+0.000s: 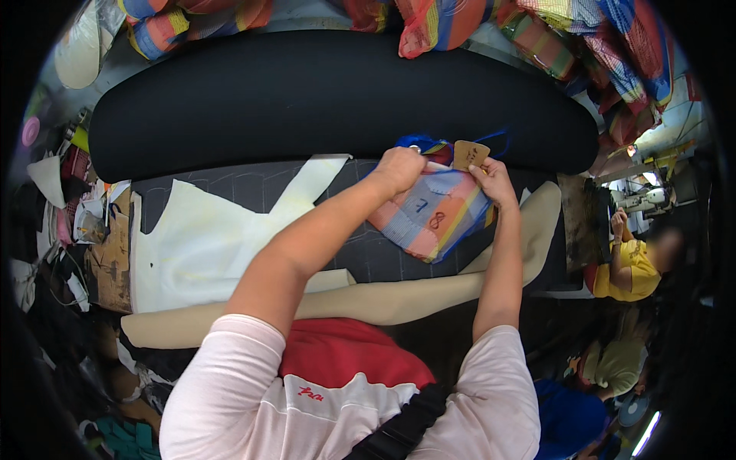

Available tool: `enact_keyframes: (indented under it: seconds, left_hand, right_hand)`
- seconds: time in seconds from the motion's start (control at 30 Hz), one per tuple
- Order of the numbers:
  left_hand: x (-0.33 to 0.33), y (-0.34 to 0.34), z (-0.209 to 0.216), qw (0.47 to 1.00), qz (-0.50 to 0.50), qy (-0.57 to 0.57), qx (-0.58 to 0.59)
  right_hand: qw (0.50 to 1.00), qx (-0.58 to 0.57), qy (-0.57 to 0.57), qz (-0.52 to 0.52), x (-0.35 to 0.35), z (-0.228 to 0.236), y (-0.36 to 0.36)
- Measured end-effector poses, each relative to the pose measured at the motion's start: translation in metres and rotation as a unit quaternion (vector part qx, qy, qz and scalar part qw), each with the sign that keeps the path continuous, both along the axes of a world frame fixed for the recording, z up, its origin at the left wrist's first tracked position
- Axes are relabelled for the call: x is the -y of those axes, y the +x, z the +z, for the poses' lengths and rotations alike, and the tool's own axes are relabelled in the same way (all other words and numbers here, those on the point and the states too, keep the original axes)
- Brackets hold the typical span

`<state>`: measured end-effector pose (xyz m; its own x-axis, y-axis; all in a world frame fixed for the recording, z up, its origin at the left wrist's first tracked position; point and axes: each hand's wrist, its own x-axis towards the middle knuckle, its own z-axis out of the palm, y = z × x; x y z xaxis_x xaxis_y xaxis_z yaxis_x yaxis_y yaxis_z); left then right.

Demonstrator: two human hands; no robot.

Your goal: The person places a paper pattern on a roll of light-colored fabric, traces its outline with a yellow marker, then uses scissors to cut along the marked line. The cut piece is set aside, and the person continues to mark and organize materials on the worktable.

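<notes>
A striped woven mesh bag [437,203] in blue, orange and yellow, with dark handwritten marks, lies on the dark table. My left hand [400,170] is closed at the bag's upper left edge, beside blue strands at its mouth. Something small and shiny shows at those fingers, too small to name. Between the thumb and fingers of my right hand [494,182] is a small brown cardboard tag [470,155] with writing, held just above the bag's upper right edge. What the bag contains is hard to make out through the weave.
White sheet material [203,238] covers the table's left part. A long beige roll [391,301] runs along the near edge, and a big black roll [322,100] along the far side. Colourful bags [448,27] pile up beyond. A person in yellow [632,270] sits at the right by a machine.
</notes>
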<state>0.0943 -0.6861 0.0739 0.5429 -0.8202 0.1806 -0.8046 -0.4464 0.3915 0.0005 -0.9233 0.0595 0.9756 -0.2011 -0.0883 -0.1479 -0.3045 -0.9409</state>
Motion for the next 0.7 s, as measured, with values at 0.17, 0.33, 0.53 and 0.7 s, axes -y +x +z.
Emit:
enact_keyframes:
  seconds: [0.17, 0.33, 0.53, 0.7]
  left_hand:
    - [-0.033, -0.005, 0.001, 0.982, -0.106, -0.125, -0.093]
    - [-0.067, -0.022, 0.012, 0.972, -0.092, -0.168, -0.138]
    - [-0.084, -0.038, 0.007, 0.953, -0.096, -0.245, -0.153]
    - [-0.09, -0.055, -0.006, 0.949, -0.097, -0.27, -0.133]
  right_hand:
    - [0.92, -0.134, -0.318, 0.185, -0.014, 0.032, 0.013]
    - [0.905, -0.189, -0.328, 0.193, -0.059, 0.056, 0.005]
    - [0.921, -0.009, -0.303, -0.242, -0.025, 0.068, 0.028]
    - [0.984, 0.106, -0.095, -0.112, -0.036, 0.049, 0.049]
